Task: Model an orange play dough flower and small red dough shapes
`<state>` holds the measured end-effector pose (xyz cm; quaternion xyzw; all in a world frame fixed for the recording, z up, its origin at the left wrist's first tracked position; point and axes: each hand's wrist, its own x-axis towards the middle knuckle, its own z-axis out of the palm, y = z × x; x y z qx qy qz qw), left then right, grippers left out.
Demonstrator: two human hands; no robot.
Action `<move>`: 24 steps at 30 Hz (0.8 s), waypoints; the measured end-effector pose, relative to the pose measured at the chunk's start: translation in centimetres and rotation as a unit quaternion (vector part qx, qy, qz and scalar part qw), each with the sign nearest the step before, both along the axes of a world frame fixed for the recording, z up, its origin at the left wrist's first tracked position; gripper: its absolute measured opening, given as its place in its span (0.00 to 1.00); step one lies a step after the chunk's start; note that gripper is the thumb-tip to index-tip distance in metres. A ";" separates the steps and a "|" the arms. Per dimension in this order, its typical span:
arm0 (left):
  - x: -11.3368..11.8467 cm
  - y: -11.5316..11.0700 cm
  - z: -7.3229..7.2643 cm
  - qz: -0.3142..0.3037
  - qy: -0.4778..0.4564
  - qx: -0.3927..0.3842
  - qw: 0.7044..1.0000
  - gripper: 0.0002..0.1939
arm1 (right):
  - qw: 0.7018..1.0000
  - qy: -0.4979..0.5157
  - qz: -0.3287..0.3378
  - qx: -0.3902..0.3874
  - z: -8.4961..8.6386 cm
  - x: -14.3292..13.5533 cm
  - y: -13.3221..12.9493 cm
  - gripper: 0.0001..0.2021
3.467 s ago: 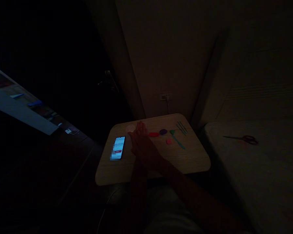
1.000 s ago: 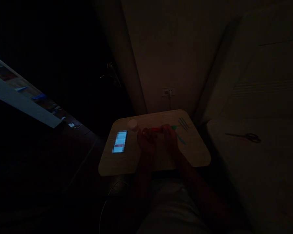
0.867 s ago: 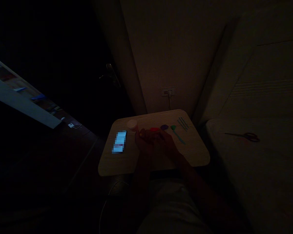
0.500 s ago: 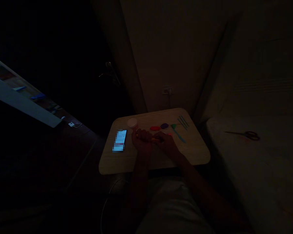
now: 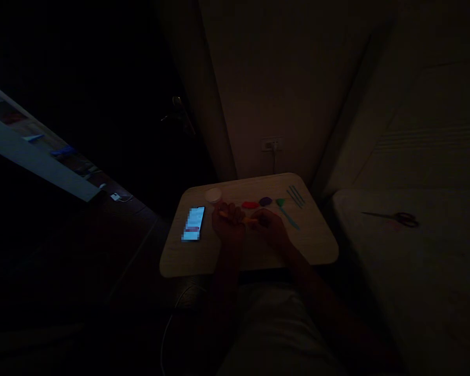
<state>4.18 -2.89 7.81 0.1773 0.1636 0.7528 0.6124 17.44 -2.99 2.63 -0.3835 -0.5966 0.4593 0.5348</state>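
My left hand (image 5: 228, 223) is closed around a thin orange strip (image 5: 250, 220) that looks like modelling clay. Some orange also shows at its thumb side. The fingers of my right hand (image 5: 272, 225) are pinched on the strip's other end, just to the right, so it spans the small gap between my hands. Just beyond them on the small table (image 5: 196, 261) lie a red lump (image 5: 250, 205), a purple lump (image 5: 265, 201) and a green piece (image 5: 280, 202) at the end of a light blue tool (image 5: 290, 217). Dim light hides finger detail.
A lit phone (image 5: 193, 224) lies on the table's left side, near a pale round tub (image 5: 213, 196). Three thin blue sticks (image 5: 296, 196) are at the far right corner. Scissors (image 5: 399, 218) rest on a pale surface to the right. A wall socket (image 5: 271, 144) is behind.
My right hand has shifted slightly away from my left, and more of the orange strip shows between them. The whole view has shifted a little.
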 end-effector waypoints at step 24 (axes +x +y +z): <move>0.7 -0.2 0.2 -0.001 0.015 -0.020 1.000 0.19 | 0.998 0.048 -0.025 0.041 -0.3 -0.7 -0.6 0.10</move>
